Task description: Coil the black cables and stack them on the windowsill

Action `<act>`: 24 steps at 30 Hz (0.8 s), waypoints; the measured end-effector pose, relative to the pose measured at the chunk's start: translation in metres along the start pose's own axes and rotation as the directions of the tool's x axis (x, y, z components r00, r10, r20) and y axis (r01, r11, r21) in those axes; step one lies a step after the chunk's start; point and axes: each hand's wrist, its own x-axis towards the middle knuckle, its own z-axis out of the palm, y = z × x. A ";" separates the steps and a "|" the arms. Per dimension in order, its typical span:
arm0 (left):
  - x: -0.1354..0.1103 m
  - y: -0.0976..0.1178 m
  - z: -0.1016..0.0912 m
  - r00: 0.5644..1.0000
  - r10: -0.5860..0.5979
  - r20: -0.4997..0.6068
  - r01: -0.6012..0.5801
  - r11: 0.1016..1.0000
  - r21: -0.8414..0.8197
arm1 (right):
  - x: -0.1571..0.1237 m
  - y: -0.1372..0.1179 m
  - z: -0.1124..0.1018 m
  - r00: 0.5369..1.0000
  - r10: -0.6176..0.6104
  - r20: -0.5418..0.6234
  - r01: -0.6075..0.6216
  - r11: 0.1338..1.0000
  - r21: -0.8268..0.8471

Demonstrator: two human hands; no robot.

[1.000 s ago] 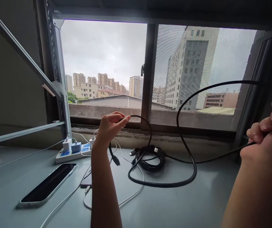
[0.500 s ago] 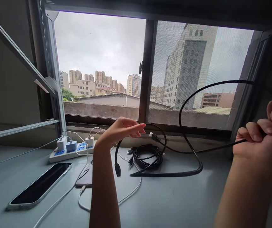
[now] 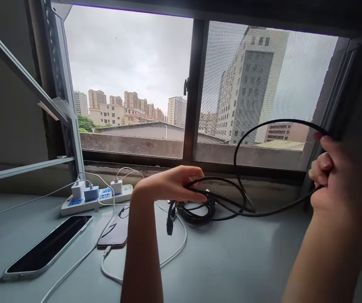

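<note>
My left hand is raised over the grey table, fingers curled round a long black cable near one end. That end's dark plug hangs below the hand. The cable runs right in a wide loop up against the window and into my right hand, which is closed in a fist on it. Under the left hand lies a coiled bundle of black cable on the table.
A white power strip with several chargers sits at the back left. One phone lies face up near the left; a second phone lies beside my left forearm, with white cables trailing. A metal rack frame stands on the left.
My left hand moved right and closed on the cable above the coil. The loop that lay on the table has been pulled up. My right hand shifted slightly left.
</note>
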 end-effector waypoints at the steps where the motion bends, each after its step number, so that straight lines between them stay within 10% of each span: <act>1: 0.001 -0.002 -0.001 0.995 0.011 -0.096 -0.008 0.999 0.033 | 0.000 0.001 0.000 0.999 -0.048 0.004 0.049 0.997 -0.068; 6: -0.003 -0.015 -0.015 0.886 0.125 -0.447 -0.087 0.991 0.104 | 0.004 0.010 -0.010 0.974 -0.225 0.023 0.220 0.921 -0.321; 11: -0.012 -0.024 -0.029 0.663 0.138 -0.736 -0.088 0.990 0.107 | 0.005 0.013 -0.015 0.952 -0.180 0.249 0.274 0.865 -0.421; 17: -0.005 -0.007 -0.017 0.687 0.138 -0.713 -0.120 0.990 0.076 | -0.022 0.000 0.015 0.913 -0.140 0.382 0.257 0.927 -0.275; 24: 0.019 0.014 0.008 0.455 0.319 -0.831 -0.100 0.946 0.309 | -0.062 -0.009 0.046 0.800 -0.146 0.582 0.252 0.962 -0.105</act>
